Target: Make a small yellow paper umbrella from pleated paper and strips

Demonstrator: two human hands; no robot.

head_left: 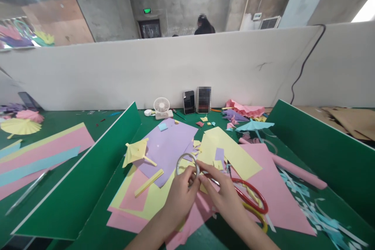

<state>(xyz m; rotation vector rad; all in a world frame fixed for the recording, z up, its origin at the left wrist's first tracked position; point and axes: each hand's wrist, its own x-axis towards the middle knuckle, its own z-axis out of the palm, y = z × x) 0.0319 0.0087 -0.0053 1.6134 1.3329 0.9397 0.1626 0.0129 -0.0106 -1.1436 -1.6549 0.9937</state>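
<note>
A narrow roll of tape [178, 161] stands on edge above the papers, its ring facing me. My left hand [185, 187] is closed around its lower part, with fingers through the ring. My right hand [218, 183] pinches at the ring's right edge; any loose tape end is too small to make out. Scissors with red handles [263, 199] lie beside and partly under my right hand, near a yellow handle [260, 215]. Left of my hands are a small yellow paper umbrella [136, 153] and a folded yellow paper strip [149, 183].
Purple [172, 140], yellow [228, 148] and pink paper [269, 179] cover the green table. Green dividers [88, 172] flank it. A blue paper umbrella [254, 125], a pink paper roll [301, 171] and paper scraps lie right. A fan [161, 106] and phone [189, 102] stand behind; a person [205, 26] is beyond.
</note>
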